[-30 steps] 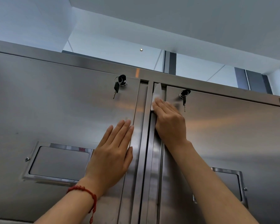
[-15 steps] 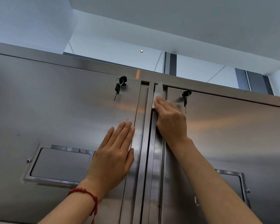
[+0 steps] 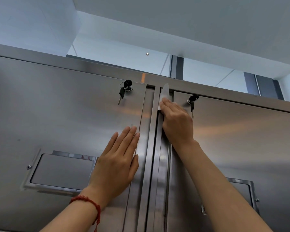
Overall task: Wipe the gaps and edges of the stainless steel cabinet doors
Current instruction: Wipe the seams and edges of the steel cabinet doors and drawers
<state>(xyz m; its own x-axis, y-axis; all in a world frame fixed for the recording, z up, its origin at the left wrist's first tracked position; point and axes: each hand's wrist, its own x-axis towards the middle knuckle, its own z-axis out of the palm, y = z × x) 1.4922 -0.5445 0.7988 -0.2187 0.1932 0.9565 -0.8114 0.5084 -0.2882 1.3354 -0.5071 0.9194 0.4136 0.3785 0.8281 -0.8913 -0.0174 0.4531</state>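
So we're looking up at two stainless steel cabinet doors, the left door (image 3: 65, 114) and the right door (image 3: 241, 139), with the gap (image 3: 155, 148) between them running vertically up the middle. Our right hand (image 3: 176, 122) has its fingers laid straight over a white wipe (image 3: 164, 94), pressing it on the right door's inner edge near the top corner. The wipe's long axis runs along the gap, its pointed end sticking up toward the top frame. Our left hand (image 3: 119, 162) lies flat and relaxed on the left door, fingers pointing up, just beside the gap. Keys (image 3: 124, 92) hang in the left lock, more keys (image 3: 192, 102) in the right. No readable writing anywhere.
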